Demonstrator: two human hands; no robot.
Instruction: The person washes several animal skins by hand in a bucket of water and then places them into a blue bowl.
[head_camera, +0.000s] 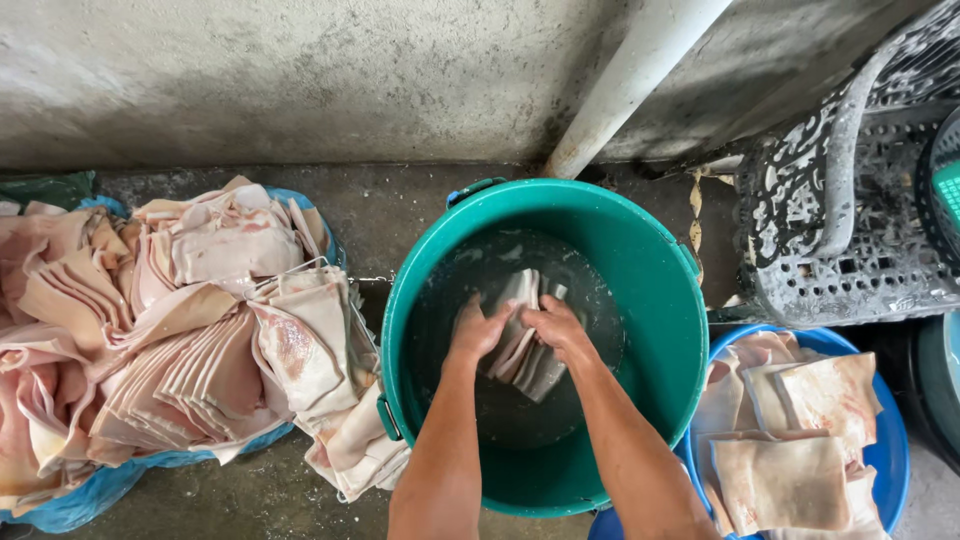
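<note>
Down inside a green bucket (650, 300), at centre frame: both hands on a stack of pale folded skins (525, 340), held in shallow dark water. Left hand (478, 330) closed on the stack's left edge, fingers curled around it. Right hand (556, 325) closed on the top and right side, thumb towards the left hand. Both grips clamped on the same stack, hands almost touching. Stack tilted, lower end under water, upper end out near the fingers.

No labels or signs to read. To the left, on a blue plastic sheet (90, 490) on the floor: a big pile of pink and cream skins (190, 340), many folded in flat squares, leaning in rows against the bucket's side. To the lower right, just beside the bucket: a blue basin (893, 440) with several flat folded pieces (790, 440), cream with reddish stains.

Behind the bucket: a white pipe (640, 75) leaning against a rough grey concrete wall (250, 80). At right: a dark ornate plastic chair (840, 220), well apart from the hands. Floor (390, 210) of grey concrete, wet and stained.
</note>
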